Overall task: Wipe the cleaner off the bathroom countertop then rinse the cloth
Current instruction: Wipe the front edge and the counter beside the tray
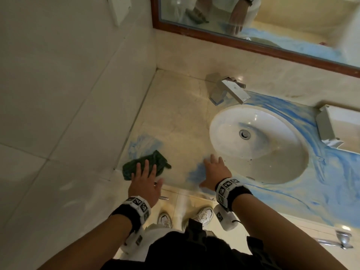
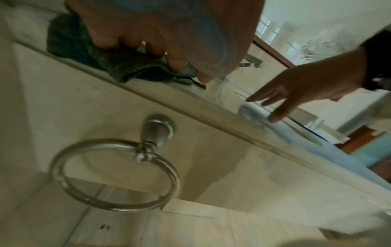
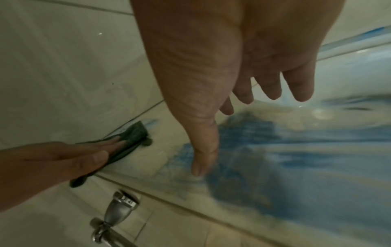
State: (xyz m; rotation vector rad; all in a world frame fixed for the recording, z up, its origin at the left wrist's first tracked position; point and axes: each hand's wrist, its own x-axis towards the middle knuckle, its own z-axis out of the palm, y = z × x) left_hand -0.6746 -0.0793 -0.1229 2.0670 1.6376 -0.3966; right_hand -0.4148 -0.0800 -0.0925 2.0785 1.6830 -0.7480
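large pale glossy wall tiles (image 1: 58, 94) fill the left side. a wood-framed mirror (image 1: 253, 26) hangs on the far wall above a beige marble backsplash (image 1: 194, 61). a chrome towel ring (image 2: 115, 173) hangs on the near cabinet front, above cream floor tiles (image 1: 175, 201).

A glossy beige stone countertop (image 1: 175, 117) is gleaming under streaks of chalky blue cleaner (image 1: 331, 172), while a dark green, coarse-woven cloth (image 1: 144, 164) is lying crumpled at its left edge. The white glazed basin (image 1: 229, 137) and brushed-metal faucet (image 1: 233, 90) are catching light beneath a wood-framed mirror (image 1: 253, 49).
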